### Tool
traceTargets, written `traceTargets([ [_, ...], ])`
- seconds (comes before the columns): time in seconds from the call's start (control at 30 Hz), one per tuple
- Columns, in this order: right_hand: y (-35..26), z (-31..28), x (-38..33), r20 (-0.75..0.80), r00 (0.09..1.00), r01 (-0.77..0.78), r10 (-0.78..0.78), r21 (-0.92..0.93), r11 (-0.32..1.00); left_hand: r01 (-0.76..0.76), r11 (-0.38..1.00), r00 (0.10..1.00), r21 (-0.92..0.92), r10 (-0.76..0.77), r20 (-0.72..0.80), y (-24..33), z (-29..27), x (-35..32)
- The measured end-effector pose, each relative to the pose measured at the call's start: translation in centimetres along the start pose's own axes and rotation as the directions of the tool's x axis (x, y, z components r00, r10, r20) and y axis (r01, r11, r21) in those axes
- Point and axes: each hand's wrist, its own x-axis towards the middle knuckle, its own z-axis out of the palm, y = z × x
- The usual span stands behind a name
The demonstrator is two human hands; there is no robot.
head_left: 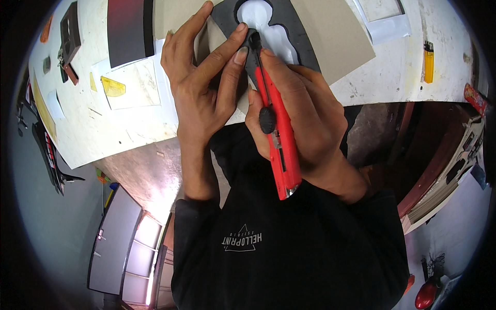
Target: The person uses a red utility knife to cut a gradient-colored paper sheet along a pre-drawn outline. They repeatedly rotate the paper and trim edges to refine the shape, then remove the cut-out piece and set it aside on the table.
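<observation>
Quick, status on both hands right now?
Left hand: open, holding nothing, touching the black sheet.
Right hand: closed, holding the red cutter knife.

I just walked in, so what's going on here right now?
A person's right hand holds a red cutter, its front end at a black sheet. The left hand rests its fingertips on that sheet nearby. The sheet has a rounded opening showing white inside, and lies over a beige board on a white table. Whether the cutter is biting in is unclear.
</observation>
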Motion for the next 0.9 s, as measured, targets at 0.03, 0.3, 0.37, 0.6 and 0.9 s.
traceTargets([
  [0.03, 0.0, -0.1, 0.1, 0.001, 1.000, -0.005, 0.005, 0.013, 1.000, -0.004, 1.000, 1.000, 0.008, 0.004, 0.002, 0.1, 0.0, 0.1],
  [0.3, 0.6, -0.4, 0.0, 0.013, 1.000, 0.005, -0.006, 0.053, 0.999, 0.011, 1.000, 1.000, -0.001, -0.011, 0.009, 0.3, 0.0, 0.2],
  [0.37, 0.6, -0.5, 0.0, 0.018, 1.000, 0.008, -0.009, 0.062, 0.998, 0.014, 1.000, 1.000, 0.002, -0.014, 0.003, 0.3, -0.1, 0.0],
  [0.6, 0.8, -0.7, -0.1, 0.050, 0.999, 0.010, -0.014, 0.069, 0.998, 0.020, 1.000, 1.000, -0.009, -0.020, -0.002, 0.2, 0.1, 0.0],
  [0.9, 1.4, -1.0, -0.3, 0.082, 0.994, 0.067, -0.073, 0.078, 0.995, 0.013, 1.000, 1.000, -0.019, -0.013, -0.008, 0.1, 0.2, 0.0],
])
